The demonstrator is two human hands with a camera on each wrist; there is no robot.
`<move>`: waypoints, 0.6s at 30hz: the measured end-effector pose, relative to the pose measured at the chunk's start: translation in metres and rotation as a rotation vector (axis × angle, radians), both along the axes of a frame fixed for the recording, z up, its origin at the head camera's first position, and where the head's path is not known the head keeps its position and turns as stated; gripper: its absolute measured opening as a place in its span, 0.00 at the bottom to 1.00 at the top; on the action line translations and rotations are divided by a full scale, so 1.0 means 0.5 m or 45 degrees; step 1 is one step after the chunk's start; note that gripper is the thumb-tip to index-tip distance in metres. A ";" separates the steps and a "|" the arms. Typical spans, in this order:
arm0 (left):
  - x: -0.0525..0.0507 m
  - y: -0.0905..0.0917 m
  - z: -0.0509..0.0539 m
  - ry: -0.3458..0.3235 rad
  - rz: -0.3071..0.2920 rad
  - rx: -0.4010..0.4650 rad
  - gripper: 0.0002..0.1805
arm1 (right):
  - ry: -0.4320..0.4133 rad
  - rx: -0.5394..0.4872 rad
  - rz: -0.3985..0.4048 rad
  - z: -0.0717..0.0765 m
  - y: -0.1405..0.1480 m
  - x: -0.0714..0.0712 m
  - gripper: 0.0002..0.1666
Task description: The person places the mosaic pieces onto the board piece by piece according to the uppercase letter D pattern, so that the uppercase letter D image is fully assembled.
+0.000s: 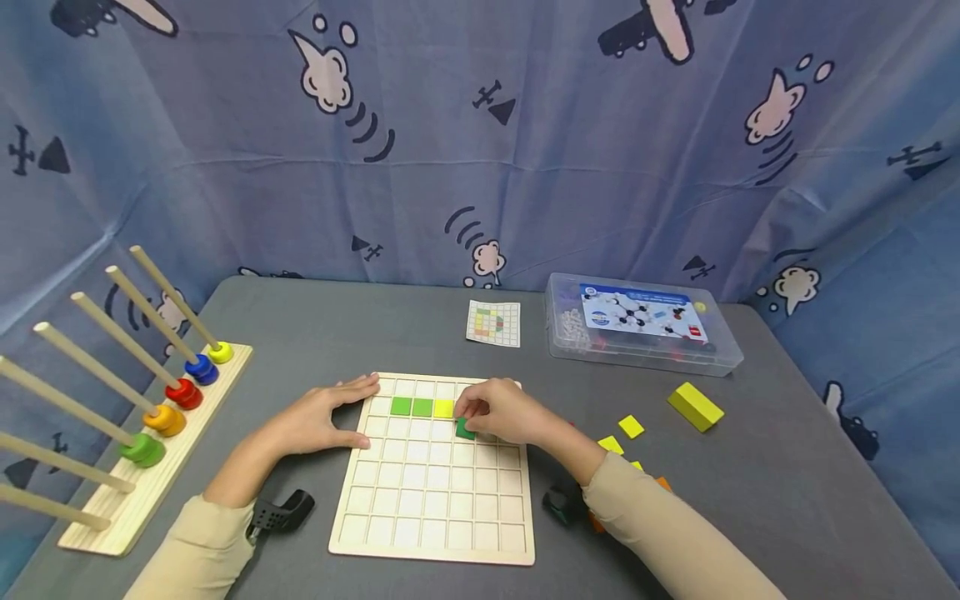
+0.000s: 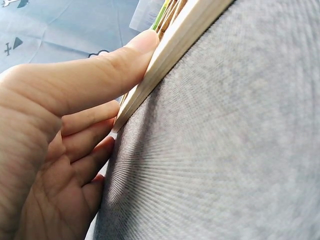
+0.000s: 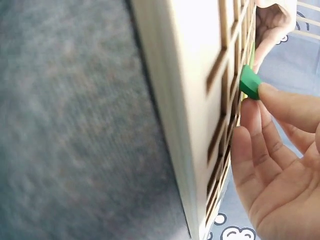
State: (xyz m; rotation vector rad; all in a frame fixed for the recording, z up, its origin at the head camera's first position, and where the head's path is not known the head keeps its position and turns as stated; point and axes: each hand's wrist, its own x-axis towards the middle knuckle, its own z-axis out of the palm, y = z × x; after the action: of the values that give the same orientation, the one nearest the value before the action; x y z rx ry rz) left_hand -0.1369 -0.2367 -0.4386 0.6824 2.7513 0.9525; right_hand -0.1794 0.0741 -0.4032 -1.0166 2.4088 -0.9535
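A wooden grid board (image 1: 431, 552) lies on the table, with two light green tiles (image 1: 412, 407) and a yellow tile (image 1: 443, 408) side by side in its second row. My right hand (image 1: 504, 410) pinches a dark green tile (image 1: 465, 429) just below and right of the yellow one; in the right wrist view the hand (image 3: 280, 165) holds this tile (image 3: 249, 82) tilted between thumb and finger. My left hand (image 1: 318, 418) rests at the board's left edge with fingers relaxed. In the left wrist view its thumb (image 2: 100, 75) touches the board's rim (image 2: 170, 55).
A small coloured pattern card (image 1: 493, 323) and a clear plastic box (image 1: 637, 323) lie behind the board. On the right are a yellow block (image 1: 695, 407) and several loose tiles (image 1: 632, 427), some partly under my right forearm. A wooden peg rack with coloured rings (image 1: 168, 442) stands at left.
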 end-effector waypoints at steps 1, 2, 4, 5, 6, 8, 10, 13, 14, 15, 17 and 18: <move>0.000 0.000 0.001 -0.002 0.002 -0.002 0.48 | -0.006 0.000 0.000 -0.002 -0.001 -0.001 0.05; 0.000 0.000 0.001 -0.003 0.003 -0.003 0.48 | -0.008 0.002 0.001 -0.003 -0.002 -0.002 0.05; 0.000 0.000 0.002 -0.002 0.006 -0.009 0.48 | -0.011 0.007 0.000 -0.006 -0.003 -0.002 0.06; -0.001 0.000 0.002 -0.002 0.006 -0.010 0.48 | -0.015 0.007 -0.001 -0.006 -0.003 -0.002 0.06; -0.001 0.000 0.002 -0.002 0.007 -0.012 0.48 | -0.022 0.007 -0.003 -0.006 -0.004 -0.001 0.06; -0.001 0.001 0.004 0.000 0.009 -0.014 0.48 | -0.023 0.000 0.002 -0.005 -0.005 0.001 0.06; -0.001 0.001 0.004 0.000 0.010 -0.014 0.48 | -0.012 -0.007 0.008 -0.004 -0.005 0.003 0.07; -0.001 0.001 0.005 0.002 0.007 -0.020 0.48 | 0.021 -0.014 0.026 -0.002 -0.005 0.007 0.07; -0.001 0.000 0.004 0.003 0.004 -0.021 0.48 | 0.028 -0.012 0.029 -0.003 -0.004 0.008 0.08; -0.001 0.000 0.004 0.004 0.002 -0.023 0.48 | 0.037 -0.010 0.033 -0.003 -0.004 0.009 0.08; -0.001 0.000 0.004 0.006 -0.001 -0.025 0.48 | 0.052 -0.006 0.040 -0.003 -0.003 0.010 0.09; 0.000 0.000 0.004 0.008 -0.002 -0.025 0.48 | 0.057 -0.005 0.041 -0.003 -0.002 0.011 0.09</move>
State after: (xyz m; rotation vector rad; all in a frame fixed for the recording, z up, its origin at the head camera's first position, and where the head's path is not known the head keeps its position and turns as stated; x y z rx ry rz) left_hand -0.1371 -0.2366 -0.4367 0.6853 2.7615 0.9236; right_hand -0.1740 0.0731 -0.4048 -1.0863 2.4198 -0.9344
